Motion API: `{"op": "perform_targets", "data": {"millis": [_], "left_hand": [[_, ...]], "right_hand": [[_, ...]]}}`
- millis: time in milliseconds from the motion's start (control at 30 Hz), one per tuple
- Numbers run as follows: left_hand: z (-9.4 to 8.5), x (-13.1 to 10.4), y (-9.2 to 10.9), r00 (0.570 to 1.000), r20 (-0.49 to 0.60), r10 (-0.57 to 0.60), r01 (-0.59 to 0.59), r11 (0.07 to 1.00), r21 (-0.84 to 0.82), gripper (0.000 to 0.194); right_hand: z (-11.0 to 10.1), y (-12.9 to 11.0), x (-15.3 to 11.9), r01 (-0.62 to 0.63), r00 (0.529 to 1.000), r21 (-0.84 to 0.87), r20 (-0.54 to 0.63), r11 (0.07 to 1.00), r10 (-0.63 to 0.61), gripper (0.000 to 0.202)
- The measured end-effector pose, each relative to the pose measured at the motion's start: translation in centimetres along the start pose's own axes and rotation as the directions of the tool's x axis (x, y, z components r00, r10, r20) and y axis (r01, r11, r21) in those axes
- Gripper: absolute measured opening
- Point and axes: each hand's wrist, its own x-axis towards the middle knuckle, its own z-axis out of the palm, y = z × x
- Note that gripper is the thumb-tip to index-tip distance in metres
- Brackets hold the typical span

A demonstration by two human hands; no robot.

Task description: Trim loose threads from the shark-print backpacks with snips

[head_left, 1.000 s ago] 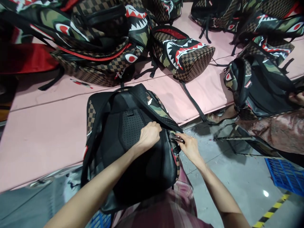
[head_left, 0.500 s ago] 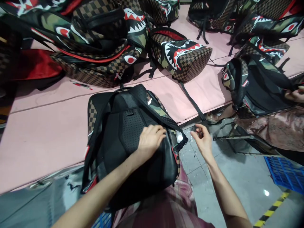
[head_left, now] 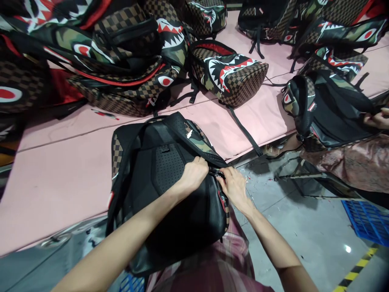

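Note:
A black backpack (head_left: pixel 142 166) with checkered and camouflage sides lies back panel up in front of me, partly over the table edge. At its right side my left hand (head_left: pixel 196 174) is closed, fingers curled on the end of the shoulder strap (head_left: pixel 197 148). My right hand (head_left: pixel 234 184) pinches the same strap end from the right. A short dark, shiny piece, perhaps a buckle, shows between the two hands. The fingertips partly hide it.
Shark-face backpacks are piled on the pink-covered table (head_left: pixel 60 170) at the back left, with one checkered backpack (head_left: pixel 231 73) in the middle. At right a co-worker's hand (head_left: pixel 378 119) touches another black backpack (head_left: pixel 337 109). A blue crate (head_left: pixel 364 223) stands on the floor.
My right hand has moved left from beside the backpack and now grips the strap end. My left hand has shifted slightly and closed there too.

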Motion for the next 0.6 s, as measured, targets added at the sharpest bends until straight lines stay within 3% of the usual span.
{"op": "perform_targets", "data": {"millis": [133, 233, 300, 333, 367, 400, 433, 467, 500, 600], "left_hand": [[0.3, 0.6, -2.7, 0.999, -0.032, -0.037, 0.03, 0.982, -0.184, 0.018], [-0.9, 0.7, -3.9, 0.997, -0.02, -0.075, 0.064, 0.938, -0.341, 0.029], [-2.1, -0.1, -3.9, 0.998, 0.064, -0.016, 0.049, 0.834, -0.55, 0.036], [-2.6, -0.8, -3.6, 0.986, 0.147, 0.075, 0.042, 0.747, -0.664, 0.04], [-3.0, -1.6, -3.0, 0.946, 0.245, 0.213, 0.05, 0.65, -0.758, 0.043], [-3.2, -2.5, -2.2, 0.869, 0.331, 0.367, 0.067, 0.575, -0.815, 0.046], [-3.2, -3.4, -1.3, 0.784, 0.386, 0.486, 0.063, 0.556, -0.829, 0.047], [-2.9, -4.3, -0.2, 0.734, 0.412, 0.541, 0.013, 0.594, -0.804, 0.046], [-2.5, -5.1, 0.8, 0.736, 0.399, 0.546, -0.071, 0.649, -0.758, 0.042], [-0.1, -7.2, 3.5, 0.87, 0.151, 0.47, -0.307, 0.754, -0.58, 0.033]], "right_hand": [[1.0, -0.3, 0.4, 0.033, 0.997, -0.028, -0.072, 0.999, -0.035, 0.027], [1.4, -0.2, 0.7, 0.035, 0.993, 0.026, -0.113, 0.999, -0.032, 0.025], [1.5, 0.1, 0.6, 0.022, 0.989, 0.113, -0.146, 0.993, -0.005, 0.024], [1.5, 0.3, 0.6, 0.01, 0.987, 0.175, -0.16, 0.985, 0.018, 0.024], [1.4, 0.6, 0.5, -0.009, 0.983, 0.254, -0.173, 0.967, 0.055, 0.023], [1.4, 1.1, 0.4, -0.042, 0.977, 0.35, -0.181, 0.936, 0.112, 0.023], [1.3, 1.8, 0.4, -0.087, 0.963, 0.459, -0.188, 0.884, 0.193, 0.022], [1.2, 2.6, 0.3, -0.138, 0.937, 0.57, -0.189, 0.81, 0.293, 0.023], [1.1, 3.6, 0.3, -0.189, 0.895, 0.668, -0.184, 0.719, 0.406, 0.025], [0.4, 7.0, -0.1, -0.303, 0.714, 0.822, -0.139, 0.482, 0.686, 0.037]]}}
